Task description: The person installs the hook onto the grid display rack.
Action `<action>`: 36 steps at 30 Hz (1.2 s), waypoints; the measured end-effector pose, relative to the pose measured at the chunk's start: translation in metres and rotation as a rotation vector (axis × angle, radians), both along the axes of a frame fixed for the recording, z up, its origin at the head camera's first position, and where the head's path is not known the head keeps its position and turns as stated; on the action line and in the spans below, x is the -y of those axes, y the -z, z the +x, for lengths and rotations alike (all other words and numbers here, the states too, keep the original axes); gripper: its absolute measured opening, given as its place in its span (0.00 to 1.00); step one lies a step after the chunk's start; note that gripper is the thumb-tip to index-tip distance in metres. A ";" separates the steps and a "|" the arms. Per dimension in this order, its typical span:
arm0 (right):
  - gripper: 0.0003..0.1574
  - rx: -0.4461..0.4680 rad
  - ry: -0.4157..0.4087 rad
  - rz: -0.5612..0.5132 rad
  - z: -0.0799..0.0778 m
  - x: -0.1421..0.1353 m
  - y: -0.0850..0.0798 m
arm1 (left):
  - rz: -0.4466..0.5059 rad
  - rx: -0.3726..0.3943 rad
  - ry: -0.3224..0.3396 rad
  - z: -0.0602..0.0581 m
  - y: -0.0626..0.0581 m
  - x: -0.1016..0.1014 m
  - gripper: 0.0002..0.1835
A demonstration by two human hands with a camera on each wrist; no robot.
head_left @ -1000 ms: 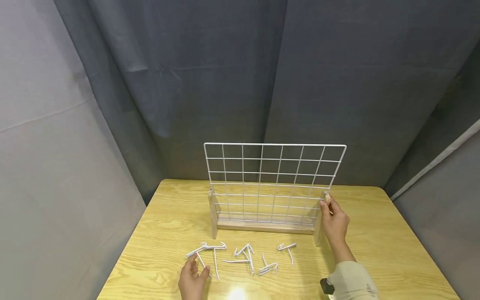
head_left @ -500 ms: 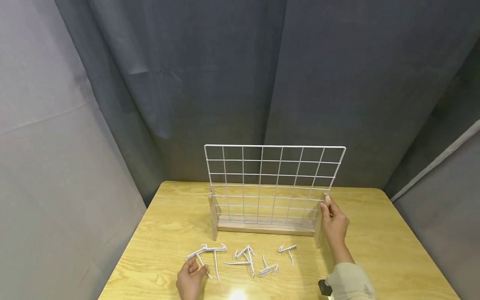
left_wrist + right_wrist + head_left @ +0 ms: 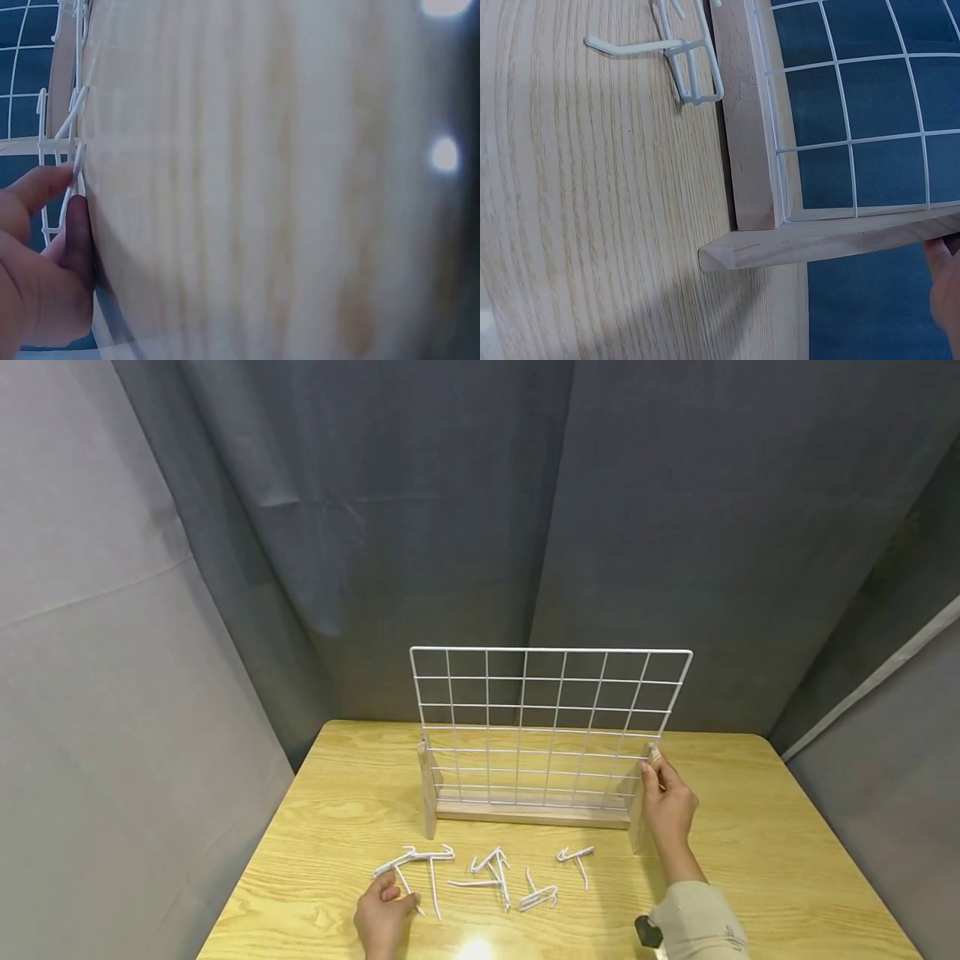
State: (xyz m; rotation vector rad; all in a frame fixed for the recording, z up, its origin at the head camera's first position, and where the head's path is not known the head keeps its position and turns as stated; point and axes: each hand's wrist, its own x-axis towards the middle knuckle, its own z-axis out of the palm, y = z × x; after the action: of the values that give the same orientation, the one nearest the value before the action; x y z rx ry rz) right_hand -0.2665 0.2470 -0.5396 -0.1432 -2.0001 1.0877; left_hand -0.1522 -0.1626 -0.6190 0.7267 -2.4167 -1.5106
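A white wire grid panel (image 3: 551, 649) stands upright in a wooden stand (image 3: 532, 816) on the table. My right hand (image 3: 671, 810) grips the top of the stand's right upright (image 3: 635, 827); the right wrist view shows only the edge of that hand (image 3: 945, 292) beside the wood. At the front left, my left hand (image 3: 381, 922) pinches the prong of a white wire display hook (image 3: 392, 864) between thumb and fingers. The left wrist view has the index fingertip and thumb (image 3: 78, 232) at the prong. That hook lies against another wire hook (image 3: 432, 877).
Several more white hooks lie before the stand: a tangled cluster (image 3: 495, 872), one hook lying at the middle (image 3: 537, 900) and one at the right (image 3: 577, 857). A wood-grain table (image 3: 757, 860) carries everything. Grey curtains (image 3: 420, 543) hang behind and at the sides.
My left hand has drawn back slightly, and its thumb and fingers have closed in on the hook's prong. The right hand keeps its hold on the stand; the grid and hooks stay put.
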 end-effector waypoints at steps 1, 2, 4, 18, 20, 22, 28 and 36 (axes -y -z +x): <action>0.14 -0.002 0.002 0.002 0.000 0.000 0.000 | 0.000 0.004 0.005 0.000 0.000 0.001 0.29; 0.14 -0.004 0.001 0.001 0.001 0.000 0.000 | 0.000 0.010 0.003 0.000 0.001 0.001 0.28; 0.15 -0.007 0.001 0.002 0.001 0.001 0.000 | 0.001 0.021 0.004 0.000 0.001 0.001 0.27; 0.16 -0.005 -0.024 -0.016 -0.001 0.000 0.000 | 0.103 -0.023 0.008 0.002 -0.002 -0.002 0.24; 0.17 -0.002 -0.037 -0.021 -0.001 0.000 -0.001 | 0.168 -0.023 0.012 0.004 -0.004 -0.002 0.24; 0.17 0.003 -0.035 -0.022 0.000 0.000 -0.001 | 0.219 -0.018 0.020 0.008 -0.006 -0.001 0.25; 0.15 0.012 -0.016 -0.027 -0.001 0.000 0.002 | 0.331 -0.028 0.044 0.016 -0.014 -0.002 0.26; 0.16 -0.011 -0.031 -0.046 0.000 0.001 0.002 | 0.422 -0.066 0.112 0.016 -0.023 -0.005 0.27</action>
State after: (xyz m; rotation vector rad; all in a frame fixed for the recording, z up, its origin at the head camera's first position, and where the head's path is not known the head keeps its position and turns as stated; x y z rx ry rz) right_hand -0.2663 0.2461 -0.5417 -0.1299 -1.9739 1.1524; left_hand -0.1358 -0.1578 -0.5957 0.6077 -2.1418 -2.0883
